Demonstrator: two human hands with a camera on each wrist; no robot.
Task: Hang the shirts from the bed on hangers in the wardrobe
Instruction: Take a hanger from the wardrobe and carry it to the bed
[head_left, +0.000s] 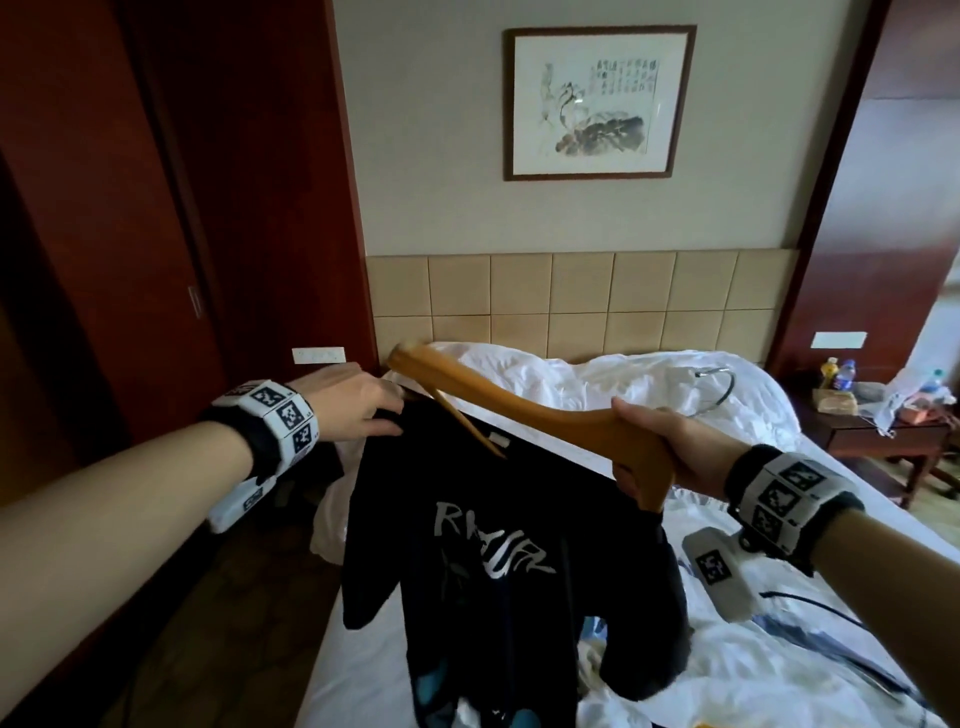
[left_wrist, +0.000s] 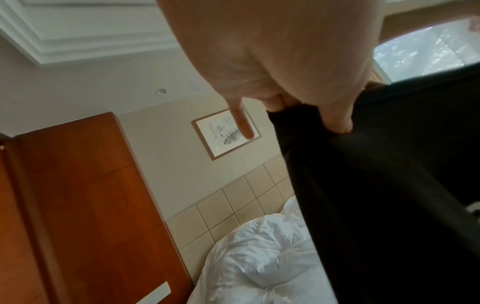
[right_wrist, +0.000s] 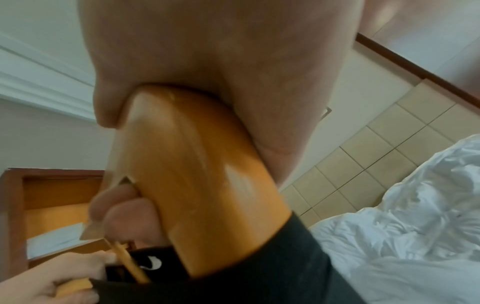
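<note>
Far left we see the wardrobe: dark red-brown doors. In the right wrist view one compartment shows open with something pale lying inside; we can't tell what it is.

Our left hand is at the black shirt, on its left shoulder. In the left wrist view the thumb and curled fingers pinch a fold of the black fabric, while one finger sticks out straight, off the cloth. So that grip is closed on the shirt, a partial pinch.

The shirt hangs in the air over the bed, front towards us, white lettering on the chest, bottom hem down at the sheet. Other garments lie on the bed under it, mostly hidden.

The wooden hanger runs across the shirt's neck area, tilted. Its left end pokes up past the left shoulder, apart from the fabric; the right end goes under the cloth at our right hand. Its lower bar angles down into the collar.

The right hand is wrapped tight round the hanger's right arm, fingers fully curled on the wood and shirt fabric bunched just below them.

A metal hook lies against the white duvet behind the right hand; whether it joins the hanger is unclear.

Far right there's a nightstand with bottles on top.
</note>
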